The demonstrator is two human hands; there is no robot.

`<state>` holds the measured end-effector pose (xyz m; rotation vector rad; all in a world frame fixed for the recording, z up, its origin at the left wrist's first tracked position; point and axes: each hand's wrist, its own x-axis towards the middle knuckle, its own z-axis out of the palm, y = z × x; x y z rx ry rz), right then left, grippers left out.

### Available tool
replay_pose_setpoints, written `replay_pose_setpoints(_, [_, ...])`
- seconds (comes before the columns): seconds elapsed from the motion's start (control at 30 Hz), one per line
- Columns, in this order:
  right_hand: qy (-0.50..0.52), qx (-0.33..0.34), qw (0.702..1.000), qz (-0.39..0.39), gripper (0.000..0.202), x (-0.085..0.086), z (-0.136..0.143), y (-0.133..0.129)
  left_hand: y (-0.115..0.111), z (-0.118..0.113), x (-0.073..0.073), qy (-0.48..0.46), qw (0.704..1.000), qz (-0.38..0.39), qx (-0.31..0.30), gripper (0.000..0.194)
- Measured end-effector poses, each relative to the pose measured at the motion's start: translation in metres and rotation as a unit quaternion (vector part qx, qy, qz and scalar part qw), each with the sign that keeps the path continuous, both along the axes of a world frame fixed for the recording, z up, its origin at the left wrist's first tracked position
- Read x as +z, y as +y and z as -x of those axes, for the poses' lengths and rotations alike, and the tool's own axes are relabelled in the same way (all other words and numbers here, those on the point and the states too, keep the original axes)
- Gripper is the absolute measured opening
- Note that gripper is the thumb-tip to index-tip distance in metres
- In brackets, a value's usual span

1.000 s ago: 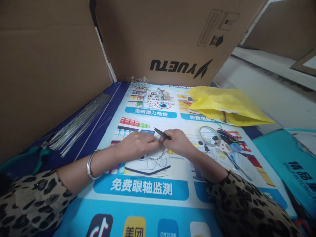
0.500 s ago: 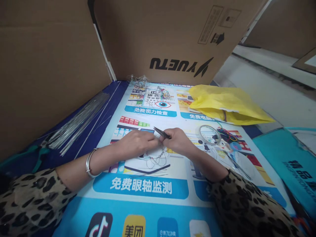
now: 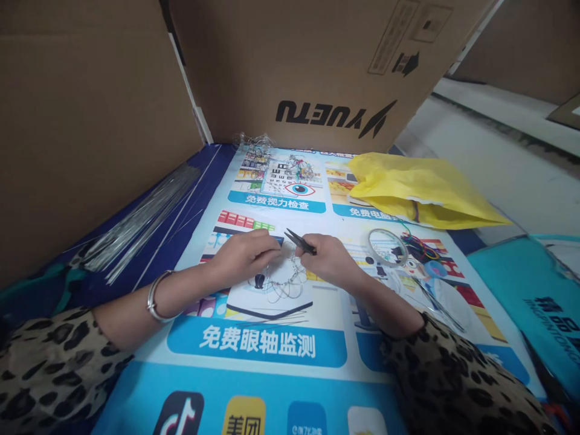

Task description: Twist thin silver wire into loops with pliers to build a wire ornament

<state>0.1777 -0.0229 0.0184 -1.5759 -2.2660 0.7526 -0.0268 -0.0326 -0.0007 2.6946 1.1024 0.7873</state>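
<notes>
My right hand (image 3: 330,257) is closed around dark-jawed pliers (image 3: 299,241), whose narrow jaws point up and to the left, slightly parted. To the left, my left hand (image 3: 247,254) is closed in a pinch, palm down, with a silver bangle at the wrist. A piece of looped thin wire (image 3: 285,287) hangs or lies just below the two hands and runs up to my left fingertips. Those fingertips are partly hidden, and the pliers' jaws look apart from the wire.
Long straight wires (image 3: 149,217) lie bundled at the left, near green-handled pliers (image 3: 67,278). Tangled wire pieces (image 3: 256,144) sit at the back. A tape roll (image 3: 387,248), coloured cords (image 3: 421,244) and a yellow bag (image 3: 421,187) are at the right. Cardboard walls (image 3: 244,72) stand behind.
My hands have drawn apart, the left one moving left. The pliers' jaws have parted and show more clearly. The view has shifted slightly.
</notes>
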Motion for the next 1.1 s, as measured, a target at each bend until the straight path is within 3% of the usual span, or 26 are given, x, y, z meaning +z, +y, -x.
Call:
replay_pose_setpoints(0.17, [0.01, 0.041, 0.999, -0.021, 0.014, -0.002, -0.002, 0.0, -0.002, 0.0, -0.001, -0.001, 1.0, 0.002, 0.003, 0.019])
replay_pose_setpoints(0.37, [0.144, 0.015, 0.988, 0.051, 0.014, 0.003, -0.012, 0.003, -0.003, 0.001, -0.001, 0.004, 1.0, -0.009, 0.006, 0.021])
replay_pose_setpoints(0.57, [0.357, -0.04, 0.928, 0.1, 0.031, 0.014, -0.023, 0.006, -0.003, 0.001, -0.001, 0.016, 1.0, -0.001, 0.004, 0.021])
replay_pose_setpoints(0.8, [0.435, -0.133, 0.885, 0.102, 0.042, -0.011, -0.025, 0.017, -0.003, 0.002, 0.0, 0.011, 1.0, -0.001, 0.012, 0.02])
replay_pose_setpoints(0.87, [0.432, -0.151, 0.886, 0.078, 0.042, -0.016, -0.023, 0.015, -0.003, 0.002, 0.0, 0.01, 1.0, -0.002, 0.012, 0.021])
replay_pose_setpoints(1.1, [0.329, -0.133, 0.933, -0.066, 0.032, -0.021, -0.018, 0.0, -0.003, 0.003, 0.0, 0.012, 1.0, 0.009, 0.006, 0.019])
